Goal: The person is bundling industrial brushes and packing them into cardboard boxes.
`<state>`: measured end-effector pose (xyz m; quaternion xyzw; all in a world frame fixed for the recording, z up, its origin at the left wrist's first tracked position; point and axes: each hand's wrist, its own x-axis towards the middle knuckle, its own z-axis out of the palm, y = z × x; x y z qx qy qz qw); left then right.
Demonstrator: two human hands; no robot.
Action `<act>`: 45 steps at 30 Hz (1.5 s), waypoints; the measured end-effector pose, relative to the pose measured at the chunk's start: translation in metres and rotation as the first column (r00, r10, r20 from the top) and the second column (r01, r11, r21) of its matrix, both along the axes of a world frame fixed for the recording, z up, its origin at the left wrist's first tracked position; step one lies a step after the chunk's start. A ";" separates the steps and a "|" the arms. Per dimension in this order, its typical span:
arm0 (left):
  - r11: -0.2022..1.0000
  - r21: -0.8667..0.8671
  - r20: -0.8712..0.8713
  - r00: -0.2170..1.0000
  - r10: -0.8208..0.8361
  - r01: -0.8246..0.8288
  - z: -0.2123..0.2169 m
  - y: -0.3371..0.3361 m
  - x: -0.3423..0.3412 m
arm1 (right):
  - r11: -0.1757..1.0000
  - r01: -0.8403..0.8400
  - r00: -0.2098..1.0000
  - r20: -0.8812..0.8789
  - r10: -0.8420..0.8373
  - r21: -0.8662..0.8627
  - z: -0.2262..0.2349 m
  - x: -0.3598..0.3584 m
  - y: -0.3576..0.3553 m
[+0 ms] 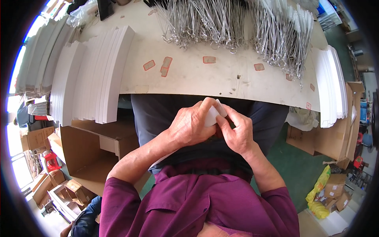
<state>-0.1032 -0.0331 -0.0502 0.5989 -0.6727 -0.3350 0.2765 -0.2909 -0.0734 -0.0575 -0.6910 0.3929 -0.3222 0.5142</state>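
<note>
Head view: both hands meet over the lap, below the counter (pixel 221 85) edge.
Left hand (pixel 189 128): curled, pinching a small white card (pixel 212 115).
Right hand (pixel 237 134): fingers pinch the card's right edge.
Risk: held by fingertips only, the card may slip and drop onto the lap.

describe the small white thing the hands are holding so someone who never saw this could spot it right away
Start at the pale worktable and drop below its near edge, over the person's lap. There the left hand and right hand meet, both pinching a small white piece. Unlike the tall white card stacks and the wire bundles on the table, it is a single small piece held in the fingers.
</note>
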 end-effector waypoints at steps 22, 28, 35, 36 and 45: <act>0.995 -0.085 0.032 0.998 0.051 -0.049 0.001 0.008 -0.001 | 0.851 0.011 0.956 0.245 -0.164 0.526 0.000 0.008 -0.013; 0.994 -0.099 0.019 0.999 0.042 -0.040 -0.002 0.008 -0.001 | 0.842 0.093 0.960 0.177 -0.218 0.532 0.000 0.011 -0.010; 0.991 -0.132 -0.003 1.000 0.025 -0.025 -0.005 0.008 0.000 | 0.856 0.049 0.949 0.243 -0.201 0.514 0.001 0.011 -0.008; 0.991 -0.135 -0.004 1.000 0.023 -0.023 -0.005 0.008 0.000 | 0.853 0.052 0.944 0.252 -0.212 0.519 0.001 0.011 -0.008; 0.990 -0.139 0.019 1.000 0.012 -0.009 -0.005 0.008 0.003 | 0.983 0.127 0.987 0.081 -0.139 0.132 -0.011 0.012 0.002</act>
